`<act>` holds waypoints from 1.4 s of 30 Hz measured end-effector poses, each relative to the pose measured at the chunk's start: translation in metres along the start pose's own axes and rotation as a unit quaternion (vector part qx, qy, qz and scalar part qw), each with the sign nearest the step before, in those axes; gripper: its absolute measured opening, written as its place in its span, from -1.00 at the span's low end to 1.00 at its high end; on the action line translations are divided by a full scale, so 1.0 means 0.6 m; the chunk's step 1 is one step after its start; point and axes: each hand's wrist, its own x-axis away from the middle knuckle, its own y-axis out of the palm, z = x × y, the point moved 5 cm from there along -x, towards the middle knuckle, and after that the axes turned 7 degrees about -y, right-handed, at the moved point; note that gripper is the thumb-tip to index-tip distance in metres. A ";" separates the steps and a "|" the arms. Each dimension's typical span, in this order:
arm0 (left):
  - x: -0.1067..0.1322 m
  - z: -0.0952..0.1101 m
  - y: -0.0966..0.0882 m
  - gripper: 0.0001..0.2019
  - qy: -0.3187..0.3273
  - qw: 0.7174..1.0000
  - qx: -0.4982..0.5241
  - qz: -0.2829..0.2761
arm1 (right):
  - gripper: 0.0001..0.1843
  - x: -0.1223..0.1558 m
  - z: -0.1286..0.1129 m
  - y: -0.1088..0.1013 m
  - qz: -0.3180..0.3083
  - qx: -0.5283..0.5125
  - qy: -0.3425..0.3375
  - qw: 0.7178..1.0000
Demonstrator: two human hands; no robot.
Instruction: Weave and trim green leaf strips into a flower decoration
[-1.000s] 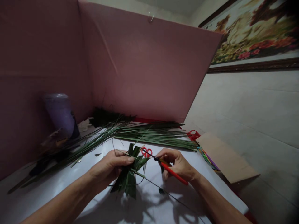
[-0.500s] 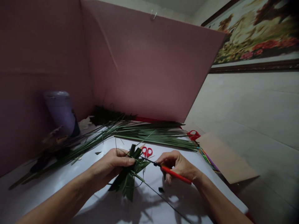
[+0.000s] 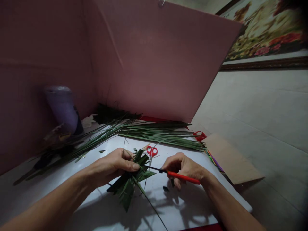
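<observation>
My left hand (image 3: 121,165) pinches a woven piece of green palm leaf (image 3: 128,184) between thumb and fingers. Cut leaf ends fan out from it, and a long thin stem hangs toward the front edge. In my right hand (image 3: 184,168) is a pair of scissors (image 3: 184,177) with red handles and dark blades, seen edge-on. Their tips reach in among the leaf ends beside my left thumb; whether the blades touch a strip I cannot tell. Just beyond my hands, a second pair of red-handled scissors (image 3: 152,150) lies on the white tabletop (image 3: 91,205).
Long green leaf strips (image 3: 158,134) lie across the table's back. A purple container (image 3: 63,107) stands at the left by the pink partition (image 3: 144,64). A brown board (image 3: 233,158) and a red-handled tool (image 3: 199,136) are at the right. Small leaf scraps (image 3: 166,188) lie about.
The leaf piece has tilted, its lower ends swinging left and its hanging stem steeper. The scissor tips stay among the upper leaf ends. The camera's view has shifted slightly.
</observation>
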 end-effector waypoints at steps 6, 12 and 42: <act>-0.002 0.001 -0.001 -0.93 -0.002 1.000 -0.019 -0.015 | -0.65 0.006 -0.013 0.007 0.001 0.043 0.002 0.999; -0.008 -0.002 -0.007 -0.90 -0.018 1.000 -0.019 0.008 | -0.66 0.014 -0.034 0.024 -0.005 0.120 0.001 0.993; -0.005 0.000 -0.010 -0.87 -0.020 0.999 -0.028 -0.005 | -0.68 0.014 -0.030 0.028 -0.008 0.161 -0.021 0.987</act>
